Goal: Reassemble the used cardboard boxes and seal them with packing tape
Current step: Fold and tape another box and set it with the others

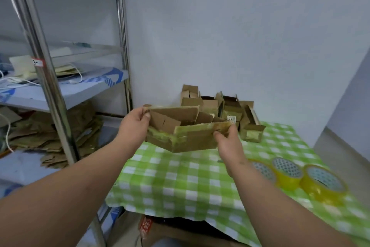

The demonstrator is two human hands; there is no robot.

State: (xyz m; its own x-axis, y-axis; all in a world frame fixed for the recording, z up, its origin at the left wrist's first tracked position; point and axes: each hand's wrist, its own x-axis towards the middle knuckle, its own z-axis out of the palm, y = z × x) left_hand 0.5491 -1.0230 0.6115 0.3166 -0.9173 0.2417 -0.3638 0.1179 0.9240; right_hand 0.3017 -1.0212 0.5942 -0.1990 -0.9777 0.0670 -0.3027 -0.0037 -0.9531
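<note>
I hold a used brown cardboard box, half unfolded with old yellowish tape along its edges, in the air above the table's far left part. My left hand pinches its left flap. My right hand pinches its right corner. Its flaps stand open on top. Three rolls of yellow packing tape lie on the table at the right, beside my right forearm.
A green-and-white checked cloth covers the table. Several more opened small boxes are piled at the back against the wall. A metal shelf rack stands at the left with flattened cardboard on its lower shelf. Another carton sits under the table.
</note>
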